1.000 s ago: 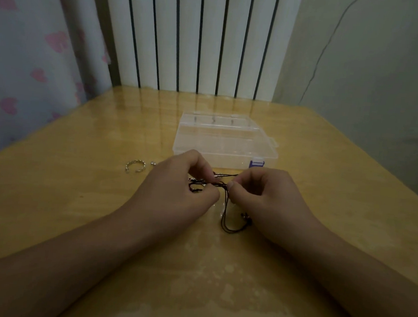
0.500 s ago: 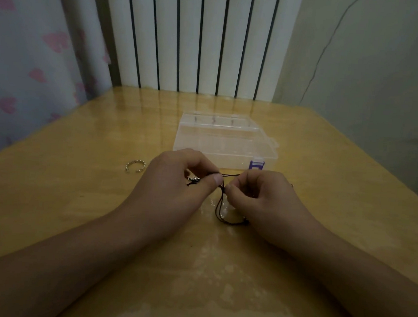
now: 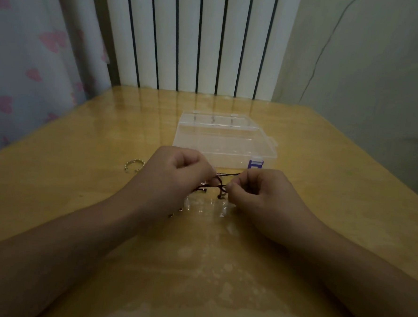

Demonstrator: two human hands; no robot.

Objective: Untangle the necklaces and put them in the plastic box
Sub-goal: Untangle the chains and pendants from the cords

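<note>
The dangling loop has been drawn up between the hands, so left hand (image 3: 177, 181) and right hand (image 3: 257, 198), both pinching the dark necklaces (image 3: 222, 183) mid-bench before the closed box (image 3: 225, 139), should tease strands apart gently, not tug.

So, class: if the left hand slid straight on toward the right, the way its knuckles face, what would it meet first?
Most likely the right hand: the left hand faces it closely, with only the dark necklace cords pinched between them. Depth is hard to judge.
</note>
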